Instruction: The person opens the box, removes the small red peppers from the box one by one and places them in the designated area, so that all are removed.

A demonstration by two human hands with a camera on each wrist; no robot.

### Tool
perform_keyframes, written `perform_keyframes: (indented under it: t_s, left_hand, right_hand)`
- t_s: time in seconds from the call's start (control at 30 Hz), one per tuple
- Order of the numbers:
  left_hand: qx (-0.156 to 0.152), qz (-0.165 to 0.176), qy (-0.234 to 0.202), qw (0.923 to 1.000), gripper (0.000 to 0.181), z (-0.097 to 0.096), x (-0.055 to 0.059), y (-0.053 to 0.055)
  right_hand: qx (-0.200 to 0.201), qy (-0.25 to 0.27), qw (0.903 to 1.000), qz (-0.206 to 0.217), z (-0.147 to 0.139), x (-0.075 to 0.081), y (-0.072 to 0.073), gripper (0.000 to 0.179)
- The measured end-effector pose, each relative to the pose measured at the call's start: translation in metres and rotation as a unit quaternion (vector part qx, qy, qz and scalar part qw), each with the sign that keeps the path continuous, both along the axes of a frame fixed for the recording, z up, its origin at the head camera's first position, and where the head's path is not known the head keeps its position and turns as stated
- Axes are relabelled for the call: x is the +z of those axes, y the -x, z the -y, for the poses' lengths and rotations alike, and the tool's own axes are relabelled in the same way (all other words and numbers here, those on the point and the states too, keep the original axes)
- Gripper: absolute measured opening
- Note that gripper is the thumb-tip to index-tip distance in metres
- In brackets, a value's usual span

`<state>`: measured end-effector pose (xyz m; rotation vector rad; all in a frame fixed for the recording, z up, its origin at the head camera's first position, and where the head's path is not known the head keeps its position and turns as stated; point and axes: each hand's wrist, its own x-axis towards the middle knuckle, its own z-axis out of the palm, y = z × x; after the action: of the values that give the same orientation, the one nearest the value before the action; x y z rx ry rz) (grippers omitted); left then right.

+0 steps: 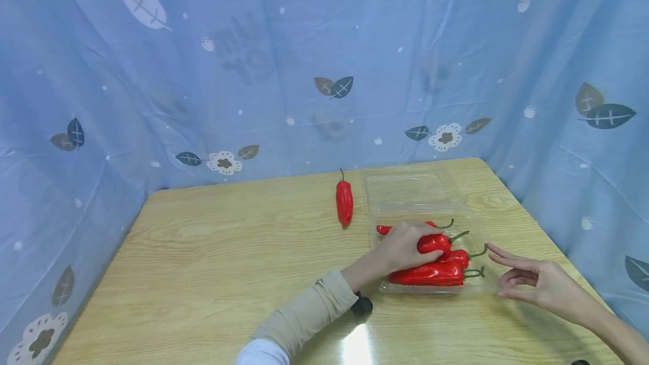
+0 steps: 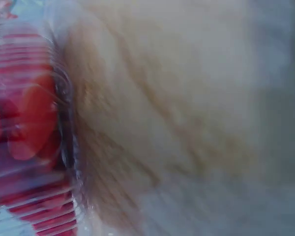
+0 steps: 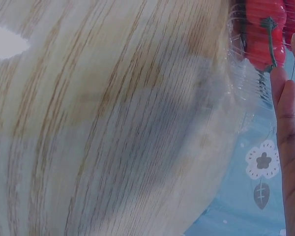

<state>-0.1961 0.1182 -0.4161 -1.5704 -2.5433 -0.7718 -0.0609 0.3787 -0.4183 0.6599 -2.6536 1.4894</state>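
A clear plastic clamshell box (image 1: 421, 290) lies with its lid (image 1: 410, 185) laid back, holding several red peppers with green stems. My left hand (image 1: 403, 246) reaches into it from the left, fingers and thumb around one red pepper (image 1: 435, 243). Just below that hand lies a longer pepper (image 1: 431, 276) along the box's near side. Off the box's right side is my right hand (image 1: 539, 283), its fingers loosely bent and nothing in its grip. One of its fingertips is close to a pepper stem (image 3: 271, 46); whether they touch I cannot tell.
Left of the lid, a single red pepper (image 1: 344, 203) lies on the wooden table (image 1: 228, 263). A blue curtain (image 1: 284, 61) with leaf and flower prints surrounds the back and sides. Below the left forearm sits a small black object (image 1: 361, 306). The left wrist view is mostly blurred.
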Motion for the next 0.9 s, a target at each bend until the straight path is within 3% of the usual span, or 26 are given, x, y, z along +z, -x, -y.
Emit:
perform_keyframes:
  t_s: [0.07, 0.2, 0.43, 0.53, 0.67, 0.73, 0.9]
  left_hand:
    - [0.006, -0.019, 0.001, 0.9998, 0.043, 0.0, 0.0, 0.0]
    - [0.002, -0.024, 0.026, 0.9994, 0.049, 0.0, 0.001, 0.0]
    - [-0.003, 0.0, 0.05, 0.9987, 0.05, -0.004, 0.004, 0.003]
    - [0.01, 0.057, 0.024, 0.998, 0.047, -0.003, 0.003, 0.004]
    - [0.035, 0.137, -0.043, 0.9891, 0.047, 0.002, 0.004, 0.006]
    - [0.045, 0.144, -0.072, 0.9858, 0.048, 0.004, 0.007, 0.006]
    - [0.072, 0.127, -0.122, 0.9818, 0.049, 0.006, 0.012, 0.007]
  right_hand:
    - [0.004, 0.004, 1.0, 0.001, 0.0, 0.0, 0.001, 0.079]
    - [0.008, 0.005, 1.0, -0.001, 0.001, 0.0, 0.001, 0.077]
    - [0.002, -0.003, 1.0, 0.002, 0.0, 0.0, 0.0, 0.077]
    - [0.002, 0.004, 1.0, -0.004, 0.001, -0.001, 0.0, 0.077]
    - [0.006, 0.008, 0.9999, -0.01, 0.002, -0.001, 0.0, 0.077]
    - [0.008, 0.005, 0.9999, -0.007, 0.001, -0.001, 0.0, 0.078]
    - [0.004, -0.006, 1.0, -0.003, 0.0, 0.001, 0.0, 0.078]
